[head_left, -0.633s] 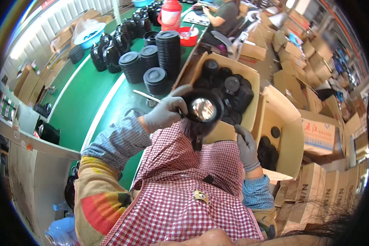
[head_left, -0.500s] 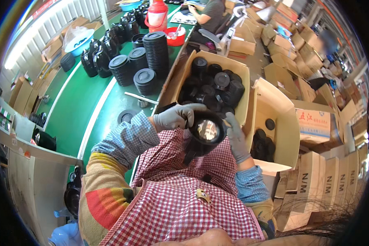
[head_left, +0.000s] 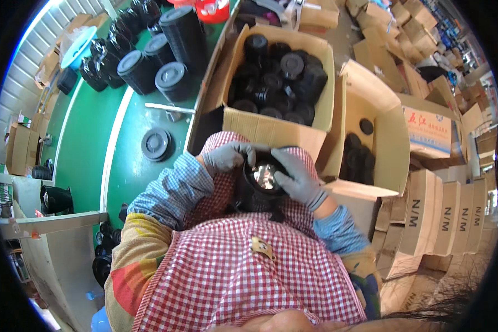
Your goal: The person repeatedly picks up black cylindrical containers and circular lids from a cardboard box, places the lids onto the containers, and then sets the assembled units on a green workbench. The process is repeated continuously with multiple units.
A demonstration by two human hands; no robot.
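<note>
A black jug (head_left: 250, 200) with a shiny, silvery inside rests against my lap, its round mouth tilted up. My left hand (head_left: 227, 157), in a grey glove, grips the rim on the left with bent fingers. On the opposite side my right hand (head_left: 299, 180), also gloved in grey, holds the rim, fingers over the far edge and thumb near the mouth. The jug's underside is hidden by its own body and the apron (head_left: 227, 265).
A carton (head_left: 271, 126) of black round parts stands ahead, and a second carton (head_left: 377, 119) holds more at right. On the green table (head_left: 88, 166) lie a black disc (head_left: 156, 144), stacks of black lids (head_left: 182, 39) and several black jugs (head_left: 97, 69). Flattened cartons (head_left: 420, 207) lean at far right.
The jug has come down and slightly left, closer to my body. My right hand has moved left and lower, with its fingers now over the rim. The head view has tilted downward.
</note>
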